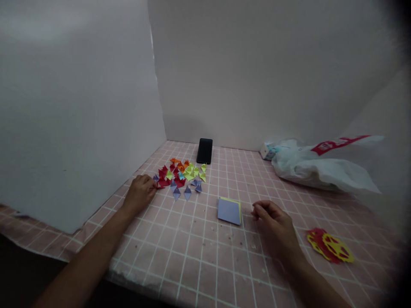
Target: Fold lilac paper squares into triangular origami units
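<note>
My left hand [140, 193] rests on the pink checked tabletop [199, 252], fingers curled and pinched on a small red folded paper piece [160, 184] at the left edge of a pile of several coloured folded paper triangles [183, 173]. My right hand [275, 224] lies on the table with its fingers loosely curled, holding nothing that I can see. It sits just right of a small stack of square paper sheets [229, 210], lilac on top with a yellow-green edge.
A black phone [204, 150] lies flat near the back wall. A white plastic bag [321, 164] with a red stripe and a small box [268, 150] lie at the back right. Red and yellow paper cut-outs [330, 246] rest at the front right. White walls enclose left and back.
</note>
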`<action>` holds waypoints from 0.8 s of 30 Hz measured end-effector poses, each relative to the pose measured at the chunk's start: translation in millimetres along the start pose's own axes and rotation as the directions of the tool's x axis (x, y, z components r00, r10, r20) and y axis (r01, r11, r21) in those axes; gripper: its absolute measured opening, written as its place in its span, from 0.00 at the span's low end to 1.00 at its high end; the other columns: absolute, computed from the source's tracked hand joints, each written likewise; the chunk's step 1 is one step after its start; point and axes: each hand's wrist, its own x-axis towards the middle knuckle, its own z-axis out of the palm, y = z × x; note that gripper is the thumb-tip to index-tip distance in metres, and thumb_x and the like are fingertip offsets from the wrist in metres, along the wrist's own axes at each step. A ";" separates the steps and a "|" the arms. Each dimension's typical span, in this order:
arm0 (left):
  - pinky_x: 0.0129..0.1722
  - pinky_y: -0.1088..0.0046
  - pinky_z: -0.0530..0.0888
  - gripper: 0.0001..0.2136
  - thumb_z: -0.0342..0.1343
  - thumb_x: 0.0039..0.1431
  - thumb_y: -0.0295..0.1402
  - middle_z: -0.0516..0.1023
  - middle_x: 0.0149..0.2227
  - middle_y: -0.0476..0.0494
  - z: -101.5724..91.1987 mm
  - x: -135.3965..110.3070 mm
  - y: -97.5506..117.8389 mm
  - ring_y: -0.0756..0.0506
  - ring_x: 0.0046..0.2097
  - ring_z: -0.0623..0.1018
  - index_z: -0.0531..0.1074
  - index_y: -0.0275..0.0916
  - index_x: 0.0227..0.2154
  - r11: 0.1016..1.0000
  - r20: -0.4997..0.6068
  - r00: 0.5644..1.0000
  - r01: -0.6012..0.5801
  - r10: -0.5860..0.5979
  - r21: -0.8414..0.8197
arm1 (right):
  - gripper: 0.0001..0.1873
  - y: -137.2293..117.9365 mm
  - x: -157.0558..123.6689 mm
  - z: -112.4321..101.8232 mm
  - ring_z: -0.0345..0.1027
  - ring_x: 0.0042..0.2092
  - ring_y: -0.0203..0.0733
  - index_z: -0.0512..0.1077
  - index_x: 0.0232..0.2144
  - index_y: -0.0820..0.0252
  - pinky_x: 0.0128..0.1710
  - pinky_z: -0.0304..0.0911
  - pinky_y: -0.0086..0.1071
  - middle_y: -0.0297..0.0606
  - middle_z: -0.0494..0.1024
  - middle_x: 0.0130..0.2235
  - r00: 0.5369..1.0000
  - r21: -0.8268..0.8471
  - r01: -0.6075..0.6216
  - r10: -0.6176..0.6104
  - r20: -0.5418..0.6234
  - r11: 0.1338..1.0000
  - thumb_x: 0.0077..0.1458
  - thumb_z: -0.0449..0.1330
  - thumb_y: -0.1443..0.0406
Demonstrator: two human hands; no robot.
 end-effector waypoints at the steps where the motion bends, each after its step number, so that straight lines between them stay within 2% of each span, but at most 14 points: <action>1: 0.44 0.60 0.69 0.05 0.56 0.55 0.26 0.76 0.37 0.38 0.0 -0.3 -0.4 0.38 0.41 0.72 0.76 0.38 0.32 1.000 0.015 1.000 0.004 -0.004 -0.008 | 0.11 1.0 0.2 -0.4 0.62 0.29 0.37 0.72 0.30 0.58 0.31 0.56 0.31 0.31 0.70 0.25 1.000 -0.008 -0.004 0.004 -0.001 1.000 0.52 0.63 0.56; 6: 0.45 0.60 0.68 0.03 0.59 0.54 0.31 0.77 0.38 0.40 -1.7 -1.0 -2.5 0.39 0.41 0.73 0.76 0.39 0.31 0.999 0.059 0.998 -0.001 0.003 -0.041 | 0.13 6.3 2.1 -2.6 0.63 0.29 0.37 0.72 0.33 0.58 0.31 0.57 0.31 0.31 0.72 0.27 1.000 -0.013 -0.011 0.011 0.000 1.000 0.52 0.64 0.55; 10: 0.43 0.61 0.68 0.09 0.58 0.58 0.38 0.76 0.36 0.40 -1.2 -0.2 -2.6 0.40 0.39 0.73 0.75 0.38 0.29 0.991 0.084 0.996 0.048 -0.037 -0.128 | 0.14 3.4 1.7 -1.3 0.63 0.29 0.37 0.72 0.32 0.59 0.30 0.57 0.31 0.31 0.71 0.27 0.999 -0.033 -0.042 0.042 -0.011 0.999 0.50 0.64 0.55; 15: 0.43 0.62 0.68 0.07 0.57 0.57 0.35 0.77 0.35 0.41 4.8 -0.6 -1.3 0.41 0.39 0.72 0.75 0.39 0.27 0.978 0.088 0.993 0.091 -0.076 -0.187 | 0.13 -3.1 -0.4 1.4 0.63 0.29 0.38 0.73 0.31 0.59 0.30 0.56 0.32 0.33 0.72 0.26 0.998 -0.045 -0.051 0.050 -0.027 0.998 0.49 0.64 0.56; 20: 0.39 0.65 0.69 0.06 0.57 0.54 0.33 0.76 0.31 0.44 2.3 -0.6 -0.2 0.42 0.36 0.72 0.71 0.40 0.23 0.977 0.038 0.993 0.115 -0.110 -0.179 | 0.12 -4.6 -1.7 1.2 0.63 0.29 0.39 0.73 0.31 0.58 0.30 0.57 0.33 0.33 0.72 0.26 0.999 -0.027 -0.043 0.043 -0.011 0.999 0.49 0.64 0.56; 24: 0.36 0.67 0.68 0.10 0.52 0.56 0.32 0.71 0.26 0.46 -6.7 1.0 -0.3 0.44 0.32 0.71 0.63 0.41 0.20 0.975 -0.075 0.986 0.137 -0.152 -0.175 | 0.10 -4.7 -0.9 1.2 0.64 0.29 0.40 0.72 0.29 0.57 0.31 0.59 0.33 0.33 0.71 0.25 1.000 -0.086 0.019 -0.019 -0.006 0.996 0.51 0.62 0.57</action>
